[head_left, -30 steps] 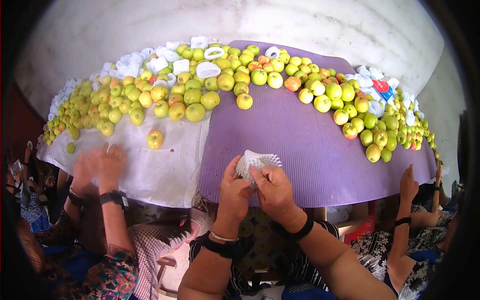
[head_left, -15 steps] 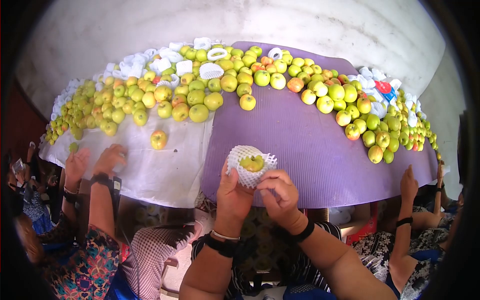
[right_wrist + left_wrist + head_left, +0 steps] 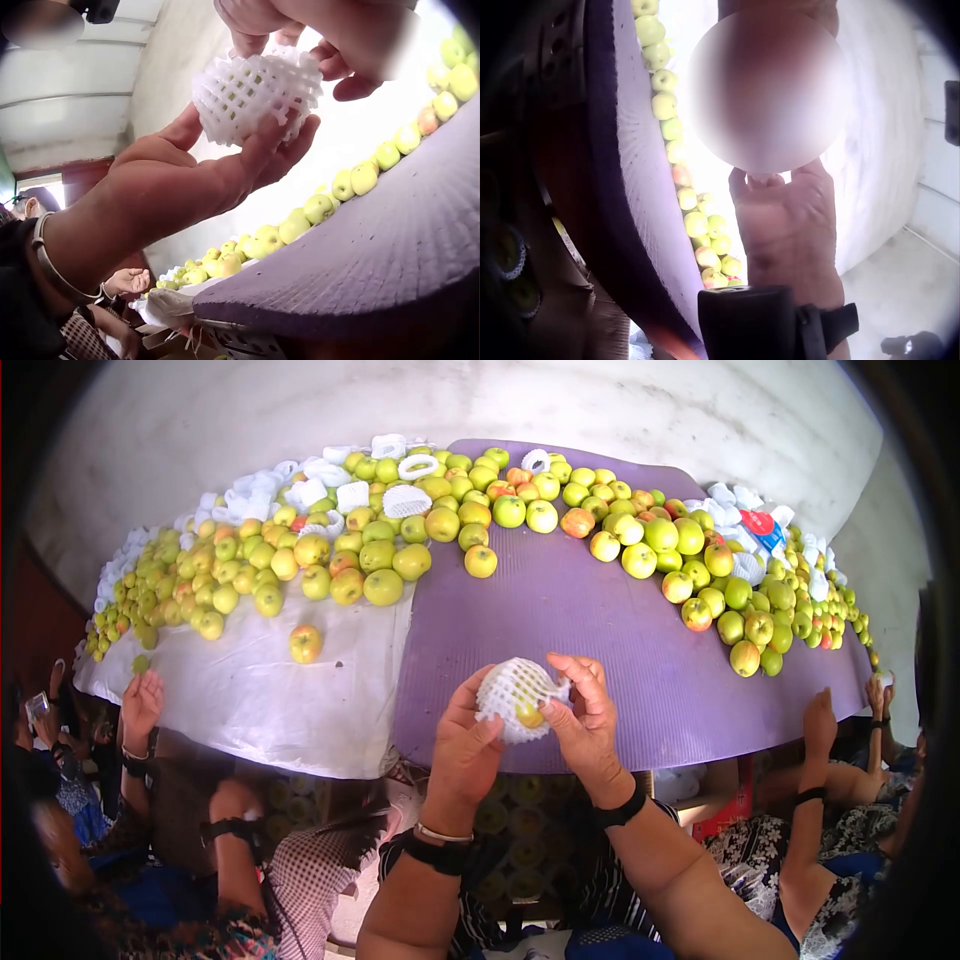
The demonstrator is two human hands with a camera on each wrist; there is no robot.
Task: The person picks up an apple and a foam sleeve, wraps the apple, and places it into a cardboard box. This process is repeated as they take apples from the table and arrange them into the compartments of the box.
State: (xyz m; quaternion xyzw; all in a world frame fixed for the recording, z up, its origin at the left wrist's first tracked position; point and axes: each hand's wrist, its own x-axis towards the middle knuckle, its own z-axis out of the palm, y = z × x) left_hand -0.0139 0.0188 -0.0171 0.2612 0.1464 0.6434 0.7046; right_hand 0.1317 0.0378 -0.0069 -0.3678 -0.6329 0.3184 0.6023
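Note:
In the head view, a green-yellow apple shows through the mesh of a white foam net above the purple mat's near edge. My left hand grips the netted apple from the left and below. On its right side my right hand pinches the net's edge between thumb and fingers. The right wrist view shows the white net around the apple, cradled by the left hand, with the right hand at its upper right. In the left wrist view a blurred patch hides the held apple.
Apples lie heaped along the far side of the purple mat and white sheet. White foam nets lie behind them at left and right. One apple sits apart. Other people's arms flank the table.
The netted apple has turned, so the net now covers more of its visible top. My right hand has moved from beside its lower edge up to the net's right edge. The neighbour's arms at left have parted.

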